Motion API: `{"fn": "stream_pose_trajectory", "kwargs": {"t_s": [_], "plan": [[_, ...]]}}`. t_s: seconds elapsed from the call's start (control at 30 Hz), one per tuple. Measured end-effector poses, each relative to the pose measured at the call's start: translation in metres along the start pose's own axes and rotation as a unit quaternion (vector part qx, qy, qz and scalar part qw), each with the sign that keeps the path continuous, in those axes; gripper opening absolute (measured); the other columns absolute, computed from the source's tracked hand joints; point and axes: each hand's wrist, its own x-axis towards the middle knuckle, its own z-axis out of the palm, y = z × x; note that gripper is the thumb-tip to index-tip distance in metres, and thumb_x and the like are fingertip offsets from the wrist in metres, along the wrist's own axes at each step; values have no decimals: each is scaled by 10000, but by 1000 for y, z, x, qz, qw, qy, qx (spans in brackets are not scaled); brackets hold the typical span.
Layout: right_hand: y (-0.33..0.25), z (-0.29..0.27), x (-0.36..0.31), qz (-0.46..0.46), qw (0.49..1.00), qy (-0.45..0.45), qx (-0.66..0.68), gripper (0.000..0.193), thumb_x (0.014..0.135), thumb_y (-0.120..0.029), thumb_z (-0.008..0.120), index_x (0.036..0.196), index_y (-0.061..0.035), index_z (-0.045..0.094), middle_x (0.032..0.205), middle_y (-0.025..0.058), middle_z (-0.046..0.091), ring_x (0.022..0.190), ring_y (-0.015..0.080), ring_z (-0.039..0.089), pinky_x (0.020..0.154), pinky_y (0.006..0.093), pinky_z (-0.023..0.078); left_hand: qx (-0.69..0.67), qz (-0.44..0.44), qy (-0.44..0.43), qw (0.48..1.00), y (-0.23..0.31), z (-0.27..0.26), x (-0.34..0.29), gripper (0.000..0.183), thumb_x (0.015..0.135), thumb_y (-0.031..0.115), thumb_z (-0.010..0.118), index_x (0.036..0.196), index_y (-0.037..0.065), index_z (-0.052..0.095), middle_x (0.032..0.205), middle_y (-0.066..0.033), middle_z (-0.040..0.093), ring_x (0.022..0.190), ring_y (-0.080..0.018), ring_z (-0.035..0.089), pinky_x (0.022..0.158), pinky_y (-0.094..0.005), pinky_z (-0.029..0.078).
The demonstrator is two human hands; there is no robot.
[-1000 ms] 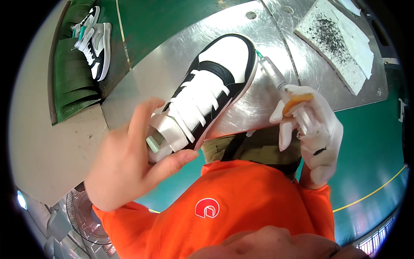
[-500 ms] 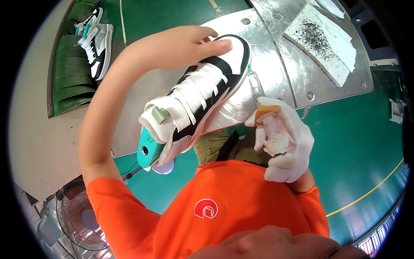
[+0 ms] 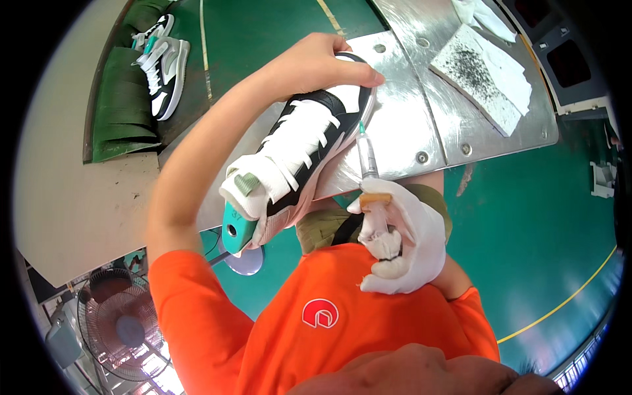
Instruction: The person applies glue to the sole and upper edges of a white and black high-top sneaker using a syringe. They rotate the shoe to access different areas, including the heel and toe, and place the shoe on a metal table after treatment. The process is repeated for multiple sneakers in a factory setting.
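A white and black sneaker [image 3: 304, 131] with white laces lies aslant, toe pointing away from me and to the right. A teal shoe last [image 3: 238, 227] sticks out at its heel end. My bare left hand [image 3: 315, 64] grips the toe, its thumb at the right side of the toe and the fingers curled over the far side. In a white glove, my right hand [image 3: 421, 240] closes around a clear syringe [image 3: 367, 157] with a tan flange. The syringe's teal needle hub points at the sole edge on the shoe's right side; whether the tip touches cannot be made out.
Beneath the shoe is a metal plate table [image 3: 401, 112]. A white slab [image 3: 484, 76] with dark specks and a white cloth lies at far right. Other sneakers [image 3: 164, 76] stand on a green flapped conveyor [image 3: 118, 118] at left. A fan [image 3: 122, 329] stands lower left.
My right hand and the syringe have moved left, the needle shifting from beside the toe back along the sole edge. My left thumb has slid from the toe's top to its right side.
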Motion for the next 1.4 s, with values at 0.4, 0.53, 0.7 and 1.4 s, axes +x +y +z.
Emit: {"fn": "stream_pose_trajectory", "kwargs": {"t_s": [0.4, 0.53, 0.7, 1.4], "plan": [[-41, -9, 84, 34, 983, -179, -4, 979, 468, -136, 884, 1337, 23, 463, 916, 67, 600, 794, 140, 589, 737, 263, 504, -475, 136, 334, 803, -48, -55, -80, 380, 817, 196, 682, 1077, -79, 642, 932, -108, 678, 787, -148, 649, 720, -259, 521], [-23, -3, 107, 38, 983, -176, 34, 961, 455, -211, 883, 1307, 28, 508, 956, 86, 650, 847, 169, 624, 776, 282, 514, -505, 100, 433, 740, -86, -41, -91, 361, 881, 244, 614, 1071, -63, 635, 902, -87, 665, 782, -142, 628, 707, -249, 498], [-4, 1, 117, 92, 980, -166, 57, 1020, 412, -300, 910, 1282, 59, 516, 1010, 110, 652, 821, 169, 608, 726, 265, 489, -541, 35, 485, 686, -105, -27, -98, 300, 899, 279, 623, 976, -11, 634, 834, -48, 636, 738, -114, 605, 669, -257, 490], [13, 4, 105, 108, 975, -100, 168, 1081, 364, -296, 892, 1235, 196, 484, 994, 225, 615, 808, 228, 615, 667, 271, 487, -560, -14, 455, 692, -132, -21, -96, 266, 941, 370, 574, 921, 107, 613, 786, 24, 580, 702, -87, 563, 638, -230, 451]]}}
